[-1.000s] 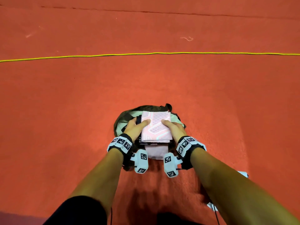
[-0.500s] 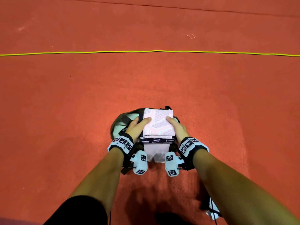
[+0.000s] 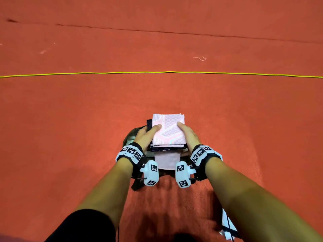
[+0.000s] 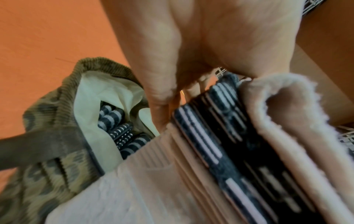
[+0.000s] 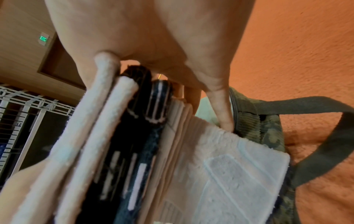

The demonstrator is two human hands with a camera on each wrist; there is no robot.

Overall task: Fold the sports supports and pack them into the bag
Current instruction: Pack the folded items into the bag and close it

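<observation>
Two hands clamp one stack of folded supports above the bag.
Left hand [image 3: 146,137] and right hand [image 3: 188,137] curl tight around the stack [image 3: 168,131], now lifted clear above the bag [image 4: 57,136]; lowering remains.

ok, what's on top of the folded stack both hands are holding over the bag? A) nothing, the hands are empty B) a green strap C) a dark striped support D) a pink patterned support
D: the pink patterned support lies on top of the stack, dark striped ones beneath it, with the left hand and right hand clamping the sides above the bag.
</observation>
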